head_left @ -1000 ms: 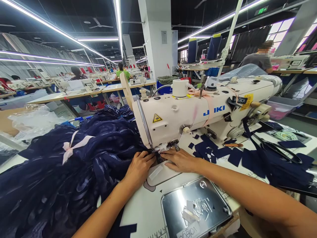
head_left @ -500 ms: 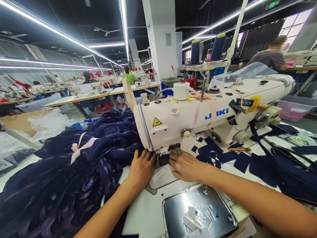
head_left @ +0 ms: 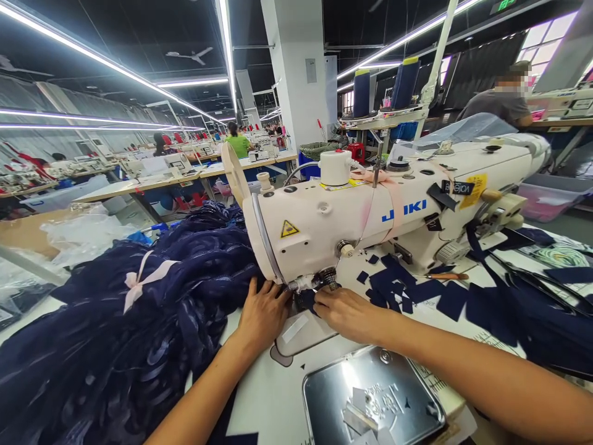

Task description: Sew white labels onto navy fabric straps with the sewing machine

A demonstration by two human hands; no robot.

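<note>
left hand (head_left: 265, 308) and right hand (head_left: 346, 314), half-curled at seven and five o'clock from the sewing head (head_left: 306, 225), could be pricked if cloth (head_left: 304, 301) slips. grip cannot be told.

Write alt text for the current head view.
A person's left hand and right hand are at the needle end of a white sewing machine. A navy fabric heap with a pale pink bow lies to the left, cut navy pieces to the right, and a shiny metal tray in front.
</note>
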